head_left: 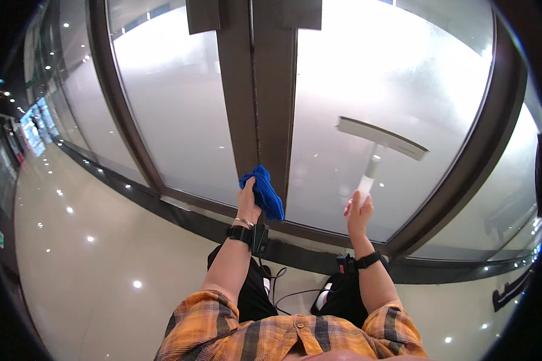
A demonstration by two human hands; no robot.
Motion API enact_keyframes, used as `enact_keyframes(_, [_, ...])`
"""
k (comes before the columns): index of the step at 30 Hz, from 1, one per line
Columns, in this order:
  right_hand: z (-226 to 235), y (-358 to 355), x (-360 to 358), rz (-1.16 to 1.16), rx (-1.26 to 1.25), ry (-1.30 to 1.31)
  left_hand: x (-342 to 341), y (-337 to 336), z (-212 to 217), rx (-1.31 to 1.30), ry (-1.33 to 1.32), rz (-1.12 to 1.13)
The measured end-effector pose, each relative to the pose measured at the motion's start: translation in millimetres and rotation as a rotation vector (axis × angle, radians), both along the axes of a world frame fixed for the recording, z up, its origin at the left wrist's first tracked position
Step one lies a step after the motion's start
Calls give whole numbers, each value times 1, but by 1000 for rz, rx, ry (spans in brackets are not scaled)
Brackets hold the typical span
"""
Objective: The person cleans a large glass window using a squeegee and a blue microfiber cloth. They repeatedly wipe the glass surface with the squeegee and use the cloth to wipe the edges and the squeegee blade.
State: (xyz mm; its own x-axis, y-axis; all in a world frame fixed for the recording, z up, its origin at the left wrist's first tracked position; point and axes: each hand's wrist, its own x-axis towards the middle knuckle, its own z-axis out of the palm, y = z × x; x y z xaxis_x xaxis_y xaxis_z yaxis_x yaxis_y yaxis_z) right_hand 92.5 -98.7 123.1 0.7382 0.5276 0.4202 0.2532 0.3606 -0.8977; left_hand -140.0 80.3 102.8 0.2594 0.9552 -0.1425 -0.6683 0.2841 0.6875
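A bunched blue cloth [265, 192] is gripped in my left hand [247, 204], in front of the brown middle frame of a double glass door. My right hand [359, 212] is closed round the white handle of a squeegee [382, 137]. The squeegee's wide, pale head is tilted, its left end higher than its right, and it is raised in front of the right frosted door panel [337, 78]. Whether its blade touches the glass I cannot tell. To the left stands the other frosted door panel [174, 108].
Dark brown door frames [274, 90] rise ahead, with a dark sill along their foot. Shiny beige floor tiles [102, 259] stretch to the left and reflect ceiling lights. Black cables [275, 289] hang between my wrist devices, near my feet. A dark bar-like object [512, 292] sits at far right.
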Motion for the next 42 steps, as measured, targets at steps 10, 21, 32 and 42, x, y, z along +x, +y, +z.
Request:
enact_keyframes(10, [3,1,-33,186,86,277,3,19,220,874,324,617])
enact_keyframes(21, [-7,7,-27,191,66,217,76,33,196,1549,1108,1127])
enact_keyframes(32, [-9,6,-22,242,75,199,26,24,157,1237,909,1027])
enact_keyframes(42, [-14,-4,-23,213,17,210,47,69,191,1038,1123,1210])
